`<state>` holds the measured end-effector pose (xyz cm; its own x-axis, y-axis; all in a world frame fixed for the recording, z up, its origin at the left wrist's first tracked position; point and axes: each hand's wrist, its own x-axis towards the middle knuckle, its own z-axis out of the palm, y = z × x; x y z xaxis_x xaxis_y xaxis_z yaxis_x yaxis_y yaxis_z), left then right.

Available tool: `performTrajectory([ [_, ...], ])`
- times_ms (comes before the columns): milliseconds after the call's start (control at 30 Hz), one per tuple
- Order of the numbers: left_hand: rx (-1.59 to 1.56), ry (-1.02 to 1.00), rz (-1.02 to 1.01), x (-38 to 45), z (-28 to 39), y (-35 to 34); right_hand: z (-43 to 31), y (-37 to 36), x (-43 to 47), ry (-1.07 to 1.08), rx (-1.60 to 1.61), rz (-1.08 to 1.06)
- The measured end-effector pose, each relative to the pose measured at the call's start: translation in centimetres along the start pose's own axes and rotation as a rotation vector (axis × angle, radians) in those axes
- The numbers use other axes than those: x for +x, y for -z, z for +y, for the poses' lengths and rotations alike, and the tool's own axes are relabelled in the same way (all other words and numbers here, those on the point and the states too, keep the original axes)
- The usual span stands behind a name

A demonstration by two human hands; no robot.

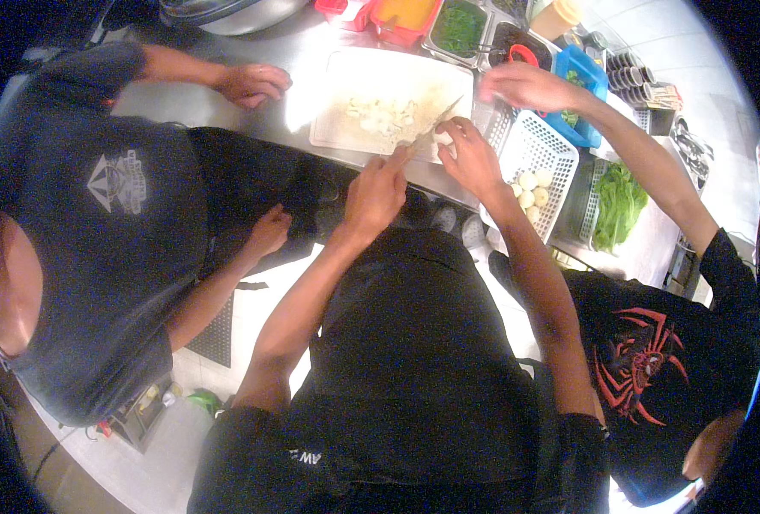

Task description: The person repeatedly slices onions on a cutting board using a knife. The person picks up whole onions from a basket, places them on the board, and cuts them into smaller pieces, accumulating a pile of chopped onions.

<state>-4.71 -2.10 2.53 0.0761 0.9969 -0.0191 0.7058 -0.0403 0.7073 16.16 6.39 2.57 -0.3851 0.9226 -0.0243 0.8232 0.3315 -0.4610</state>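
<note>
My left hand grips the handle of a kitchen knife, whose blade points away to the upper right over the cutting board. My right hand is beside the blade at the board's near right corner, thumb and fingers apart. Whether its fingertips touch a small pale piece is too washed out to tell. Chopped pale pieces, perhaps onion or garlic, lie in the middle of the white cutting board. To the right stands a white perforated basket with several peeled, onion-like bulbs.
A co-worker's hand rests on the steel counter at left; another person's blurred hand reaches in from the right. Behind are a tray of chopped greens, a red tub and a blue bin. Lettuce lies farther right.
</note>
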Motion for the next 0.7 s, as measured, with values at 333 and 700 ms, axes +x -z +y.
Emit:
performTrajectory([
  [333,-0.050,0.021,0.000,-0.2,1.2,1.0,1.5,0.0,0.9,-0.021,0.084,-0.111],
  [700,-0.025,0.035,-0.043,-0.2,1.4,1.1,1.6,-0.6,0.3,0.011,0.169,-0.037],
])
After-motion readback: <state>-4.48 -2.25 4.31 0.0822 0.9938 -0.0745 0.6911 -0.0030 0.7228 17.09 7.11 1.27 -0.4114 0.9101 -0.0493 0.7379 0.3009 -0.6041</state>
